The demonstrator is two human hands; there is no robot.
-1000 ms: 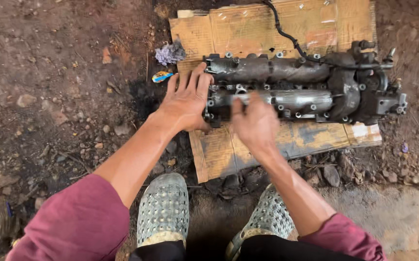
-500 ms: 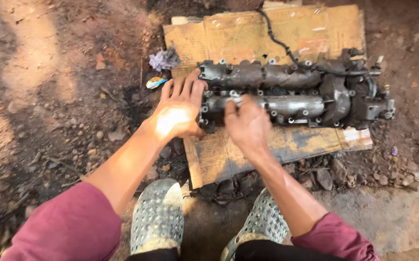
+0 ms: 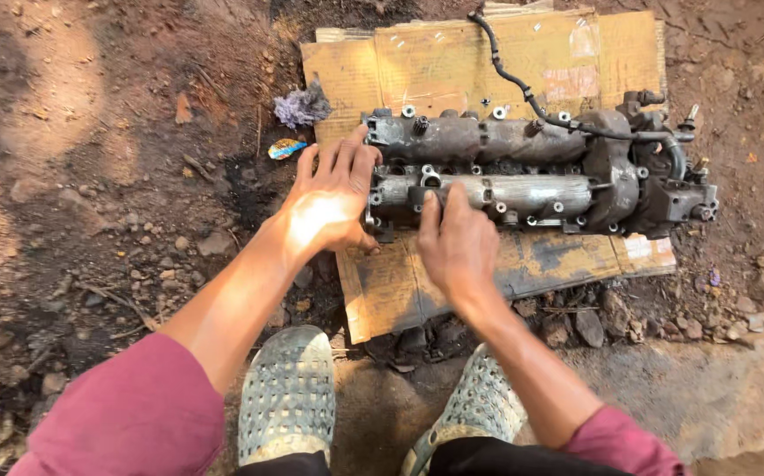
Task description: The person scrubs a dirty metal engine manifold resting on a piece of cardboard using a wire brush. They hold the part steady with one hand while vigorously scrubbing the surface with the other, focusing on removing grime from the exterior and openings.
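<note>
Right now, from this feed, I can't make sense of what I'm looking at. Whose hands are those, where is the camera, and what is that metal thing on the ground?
There is no robot here. The view comes from a camera worn on a person's head, looking down, so the two arms in maroon sleeves and the perforated shoes at the bottom are the person's own.

On bare dirt lies a sheet of cardboard. On it rests a long, grimy metal engine part with bolts along it and a black hose running off its top.

The left hand lies flat and open against the part's left end. The right hand rests on its near edge, fingers pressed to the metal. Neither hand grips anything.

A crumpled purple rag and a small coloured scrap lie on the dirt nearby.
</note>
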